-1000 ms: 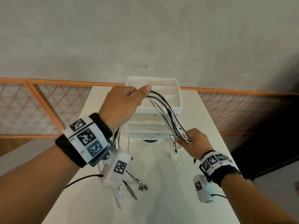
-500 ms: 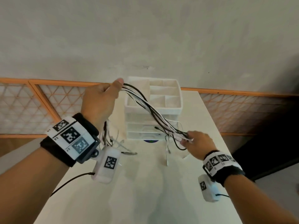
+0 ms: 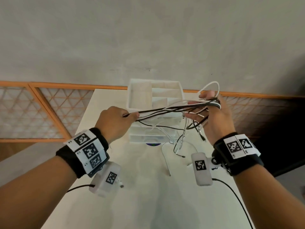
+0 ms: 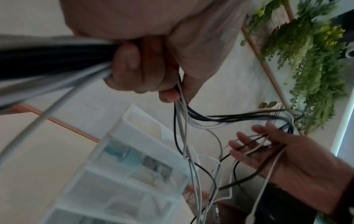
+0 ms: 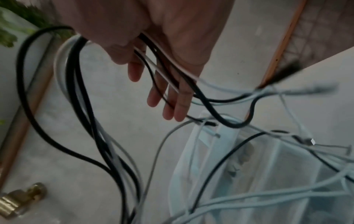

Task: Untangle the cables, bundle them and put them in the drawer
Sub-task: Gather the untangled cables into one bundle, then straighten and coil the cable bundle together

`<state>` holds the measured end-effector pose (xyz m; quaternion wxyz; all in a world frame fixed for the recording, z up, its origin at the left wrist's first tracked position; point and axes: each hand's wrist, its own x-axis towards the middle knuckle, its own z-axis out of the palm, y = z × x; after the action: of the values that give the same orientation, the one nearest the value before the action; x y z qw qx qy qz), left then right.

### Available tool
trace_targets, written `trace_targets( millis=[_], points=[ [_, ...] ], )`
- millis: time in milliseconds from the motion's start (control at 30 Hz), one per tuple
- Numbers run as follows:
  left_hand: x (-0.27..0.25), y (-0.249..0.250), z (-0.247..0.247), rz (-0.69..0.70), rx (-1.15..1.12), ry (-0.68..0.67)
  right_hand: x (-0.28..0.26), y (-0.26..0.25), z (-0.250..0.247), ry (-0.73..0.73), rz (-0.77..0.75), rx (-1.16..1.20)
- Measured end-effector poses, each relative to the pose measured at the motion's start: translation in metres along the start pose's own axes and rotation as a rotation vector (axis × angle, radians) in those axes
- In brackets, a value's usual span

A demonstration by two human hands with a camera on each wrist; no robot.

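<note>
A bundle of black and white cables (image 3: 165,110) stretches level between my two hands in front of a white plastic drawer unit (image 3: 130,96). My left hand (image 3: 130,115) grips one end in a fist; the left wrist view shows its fingers (image 4: 132,63) curled round the cables (image 4: 220,119). My right hand (image 3: 198,104) is raised at the right with its fingers straight. The cables loop round its back and cross its palm (image 5: 172,68). Loose cable ends (image 3: 166,162) hang down to the table. The drawers (image 4: 134,151) look closed.
The white table (image 3: 148,204) runs toward me from the drawer unit. An orange-framed lattice rail (image 3: 49,104) and a grey wall stand behind. A dark disc (image 3: 152,144) lies at the unit's foot. A green hanging plant (image 4: 306,60) and a brass fitting (image 5: 23,198) are on the wall.
My right hand has risen from near the table to the level of the drawer top, its fingers now straight with cables looped round it. My left hand has come down toward the middle.
</note>
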<state>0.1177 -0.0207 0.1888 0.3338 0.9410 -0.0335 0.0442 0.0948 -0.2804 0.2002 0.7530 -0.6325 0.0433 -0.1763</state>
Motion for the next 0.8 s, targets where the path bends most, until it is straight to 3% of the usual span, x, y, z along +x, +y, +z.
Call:
trace_targets(
  millis=[67, 167, 233, 300, 367, 400, 500, 567, 700, 800],
  points=[
    [0.001, -0.004, 0.003, -0.052, 0.024, -0.013, -0.003, 0.0, 0.0, -0.034, -0.095, -0.061],
    [0.004, -0.013, -0.003, -0.155, -0.054, 0.04, -0.003, 0.01, -0.016, -0.078, -0.296, -0.422],
    [0.007, -0.017, -0.013, -0.244, -0.229, 0.12, -0.005, 0.027, -0.032, -0.059, -0.224, -0.631],
    [0.013, -0.018, -0.025, -0.315, -0.471, 0.196, -0.008, 0.055, -0.053, -0.057, -0.12, -1.012],
    [0.017, -0.015, -0.037, -0.337, -0.696, 0.211, -0.017, 0.087, -0.07, -0.13, 0.009, -1.381],
    [0.018, -0.012, -0.04, -0.323, -0.742, 0.199, -0.023, 0.101, -0.075, -0.172, 0.098, -1.456],
    [0.016, -0.002, -0.037, -0.259, -0.713, 0.149, -0.031, 0.123, -0.08, -0.237, 0.337, -1.438],
    [0.013, 0.004, -0.032, -0.212, -0.666, 0.118, -0.028, 0.122, -0.08, -0.232, 0.364, -1.375],
    [0.009, 0.011, -0.027, -0.127, -0.615, 0.052, -0.022, 0.097, -0.064, -0.346, 0.311, -1.232],
    [0.004, 0.018, -0.026, -0.048, -0.533, 0.007, -0.019, 0.064, -0.042, -0.346, 0.11, -1.069]
  ],
)
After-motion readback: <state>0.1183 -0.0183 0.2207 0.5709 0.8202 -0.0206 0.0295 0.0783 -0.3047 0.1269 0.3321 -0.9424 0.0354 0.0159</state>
